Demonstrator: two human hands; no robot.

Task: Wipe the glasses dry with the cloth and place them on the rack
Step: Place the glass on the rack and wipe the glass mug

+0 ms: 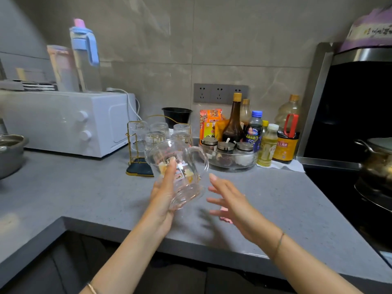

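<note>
My left hand (164,195) grips a clear glass mug (180,166) with a handle and printed pictures, tilted above the grey counter. My right hand (229,200) hovers just right of the mug with straight spread fingers, holding nothing. Behind the mug stands a gold wire rack (135,145) on a dark base, with several clear glasses (159,129) upside down on it. A small patch of pink, perhaps the cloth (225,218), shows on the counter under my right hand, mostly hidden.
A white microwave (70,122) stands at the back left, a metal pot (10,153) at the far left. Sauce bottles (234,122) and a glass bowl of spice jars (229,154) sit at the back right. A stove with pots (375,166) is on the right.
</note>
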